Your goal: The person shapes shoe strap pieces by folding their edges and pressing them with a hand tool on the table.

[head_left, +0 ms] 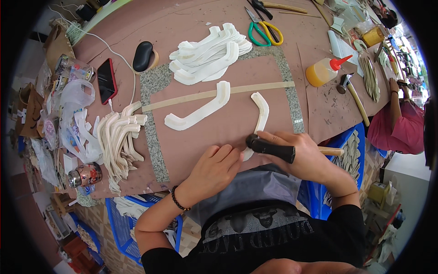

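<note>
My right hand (301,157) is closed round a hammer (273,150); its black head lies low over the table's near edge and its wooden handle sticks out to the right. Beneath the head runs a curved white fabric-like strip (262,112), partly hidden by hammer and fingers. My left hand (212,169) has its fingers bent and pressed together, the tips at that strip's near end. Farther left lies a larger bent white piece (198,114) with a beige inner band. Behind it is a heap of similar white pieces (207,52).
Cream strips (121,141), a phone (106,81) and a black case (143,56) lie left. Scissors (264,32), a glue bottle (321,72) and another hammer (353,93) lie right. Blue baskets (123,228) stand below the table. Another person (399,123) works at far right.
</note>
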Motion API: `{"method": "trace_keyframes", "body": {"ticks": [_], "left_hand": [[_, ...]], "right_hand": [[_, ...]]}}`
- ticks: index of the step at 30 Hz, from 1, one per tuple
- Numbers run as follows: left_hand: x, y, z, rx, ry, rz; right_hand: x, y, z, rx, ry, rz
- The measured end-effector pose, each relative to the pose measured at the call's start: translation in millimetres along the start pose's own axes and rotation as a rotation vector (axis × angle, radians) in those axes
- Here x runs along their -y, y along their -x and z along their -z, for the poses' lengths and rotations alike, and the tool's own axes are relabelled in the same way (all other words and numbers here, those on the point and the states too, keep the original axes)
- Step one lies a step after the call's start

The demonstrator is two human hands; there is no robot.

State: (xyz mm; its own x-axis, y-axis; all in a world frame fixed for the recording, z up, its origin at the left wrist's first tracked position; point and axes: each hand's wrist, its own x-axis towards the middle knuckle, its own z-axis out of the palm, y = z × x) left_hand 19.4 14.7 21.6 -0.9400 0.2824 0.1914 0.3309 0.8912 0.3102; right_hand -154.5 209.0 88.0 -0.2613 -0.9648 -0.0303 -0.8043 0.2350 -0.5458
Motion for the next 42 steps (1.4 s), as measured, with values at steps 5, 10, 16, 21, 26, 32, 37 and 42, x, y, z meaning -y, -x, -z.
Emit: {"method": "trace_keyframes", "body": {"ticks": [5, 10, 16, 21, 26, 32, 37, 42], "left_hand": [[5.1, 2.2, 1.8, -0.053, -0.051, -0.056], [10.5, 6.3, 2.2, -0.08, -0.091, -0.093], [13.7, 10.4, 0.3, -0.113, -0.03, -0.071], [15.5, 15.1, -2.0, -0.146, 0.007, -0.024], [5.1, 17.7, -8.2, -0.233, 0.006, 0.039], [-32.1, 25.9, -19.9, -0.305, 0.002, 0.226], [-40.5, 29.1, -28.0, -0.304, -0.008, 0.332], [-40.4, 29.8, -29.9, -0.3, -0.006, 0.354]], "right_hand": [[8.0, -2.8, 3.5, -0.008, -0.067, -0.063], [11.8, -5.5, 4.0, 0.01, -0.021, -0.036], [15.2, -9.8, -0.3, 0.106, -0.035, 0.028], [14.6, -10.4, -2.1, 0.041, -0.057, -0.019], [14.7, -15.3, -13.3, 0.058, -0.044, 0.052], [16.1, -17.4, -7.1, 0.1, -0.087, -0.035], [18.1, -24.3, -8.2, 0.008, -0.151, 0.016], [15.5, -28.7, -15.9, 0.06, 0.002, 0.126]]}}
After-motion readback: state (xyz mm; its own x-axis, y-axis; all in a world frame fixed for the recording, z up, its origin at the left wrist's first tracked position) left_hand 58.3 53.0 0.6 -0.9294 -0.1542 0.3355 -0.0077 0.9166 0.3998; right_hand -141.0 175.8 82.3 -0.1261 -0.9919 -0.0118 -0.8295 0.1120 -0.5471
